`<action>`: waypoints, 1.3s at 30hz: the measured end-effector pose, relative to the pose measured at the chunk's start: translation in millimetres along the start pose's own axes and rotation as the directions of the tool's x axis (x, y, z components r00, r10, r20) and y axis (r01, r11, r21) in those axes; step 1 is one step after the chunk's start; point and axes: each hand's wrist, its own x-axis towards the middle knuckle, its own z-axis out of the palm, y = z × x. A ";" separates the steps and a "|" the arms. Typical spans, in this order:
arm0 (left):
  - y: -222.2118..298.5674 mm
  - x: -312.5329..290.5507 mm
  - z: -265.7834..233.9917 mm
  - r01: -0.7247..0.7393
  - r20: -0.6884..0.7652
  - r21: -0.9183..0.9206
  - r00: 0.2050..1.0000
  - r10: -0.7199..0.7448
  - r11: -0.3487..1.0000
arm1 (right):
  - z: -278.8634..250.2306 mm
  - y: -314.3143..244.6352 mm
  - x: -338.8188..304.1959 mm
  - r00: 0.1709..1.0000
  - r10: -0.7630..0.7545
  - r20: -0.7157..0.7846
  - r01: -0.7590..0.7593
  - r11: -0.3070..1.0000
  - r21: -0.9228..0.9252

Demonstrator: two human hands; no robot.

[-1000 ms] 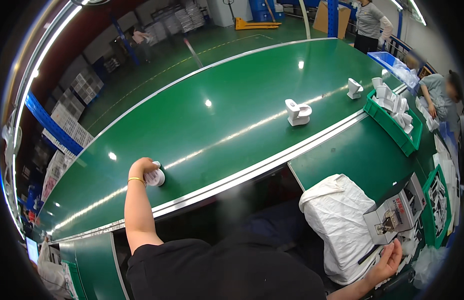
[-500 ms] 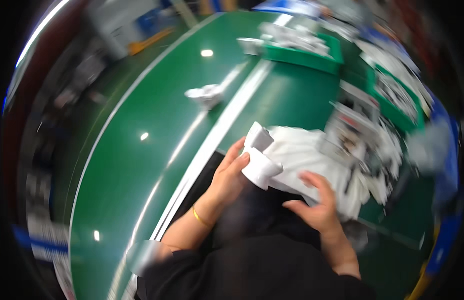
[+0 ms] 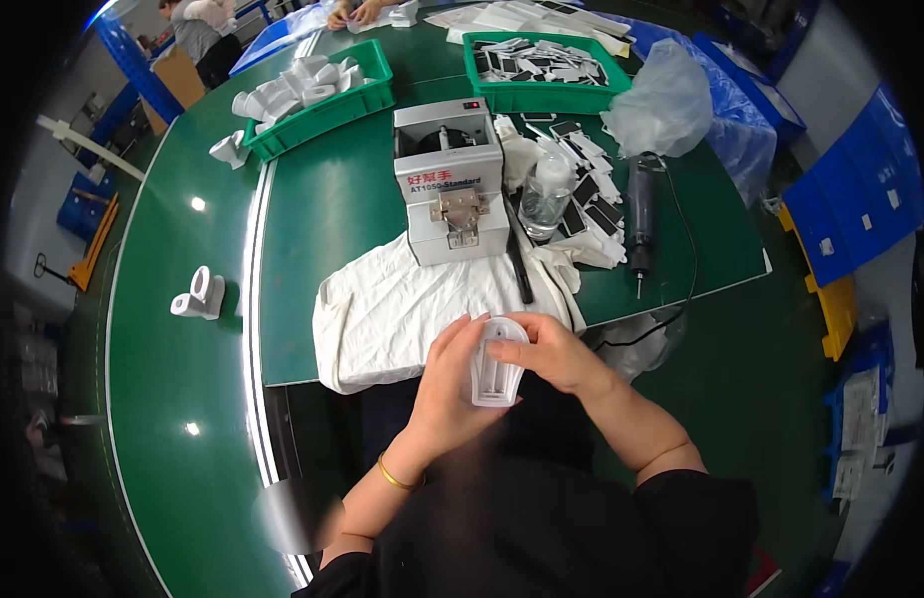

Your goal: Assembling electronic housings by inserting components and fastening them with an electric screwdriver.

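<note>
A white plastic housing (image 3: 499, 382) is held up in front of my body, its hollow, ribbed inside facing me. My left hand (image 3: 445, 387) wraps its left side and underside, a gold bangle at the wrist. From the right, my right hand (image 3: 554, 351) grips the upper end, the thumb pressed into the hollow. Just beyond both hands lies a white cloth (image 3: 392, 314) on the green table. On the cloth's far part stands a grey screw feeder machine (image 3: 425, 227). A dark slim tool (image 3: 519, 264) rests beside the machine.
An electric screwdriver (image 3: 640, 204) with a cord lies at right, near a clear plastic container (image 3: 542, 211) and scattered black-and-white pieces (image 3: 602, 214). Green trays (image 3: 332, 120) hold white parts and small pieces. White housings (image 3: 199, 296) stand at left. Another person's hands (image 3: 360, 14) work beyond.
My right hand, previously open and apart, has closed on the housing alongside my left. The housing has turned so its hollow side faces me. The view has swung rightward.
</note>
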 end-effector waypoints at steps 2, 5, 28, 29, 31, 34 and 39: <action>-2.9 -2.7 3.0 0.140 -0.074 -0.103 0.986 -0.148 0.985 | -18.4 -16.1 6.2 0.991 -0.054 -0.126 -0.006 0.902 -0.431; -3.5 -9.6 5.2 0.258 -0.091 -0.185 0.956 -0.278 0.948 | -69.7 -33.7 37.7 0.637 -0.635 -0.438 -0.017 0.556 -0.831; -22.4 -14.1 2.0 0.370 -0.001 -0.511 0.903 -0.431 0.776 | -38.5 -55.3 10.8 0.769 -0.544 -0.335 0.390 0.815 -0.429; -22.6 -14.6 1.4 0.372 0.001 -0.504 0.903 -0.430 0.779 | -31.8 -52.9 10.8 0.802 -0.506 -0.317 0.364 0.836 -0.411; -21.2 -17.9 -1.5 0.365 -0.006 -0.496 0.906 -0.423 0.788 | -17.7 -47.2 6.6 0.851 -0.435 -0.292 0.315 0.870 -0.379; -24.4 -22.6 -2.1 0.331 -0.011 -0.501 0.922 -0.388 0.800 | 4.2 -43.3 1.3 0.881 -0.355 -0.314 0.284 0.926 -0.250; -4.2 -33.6 -17.2 0.383 0.012 -0.570 0.889 -0.458 0.727 | 52.2 -55.2 -23.6 0.948 -0.222 -0.230 0.194 0.971 -0.139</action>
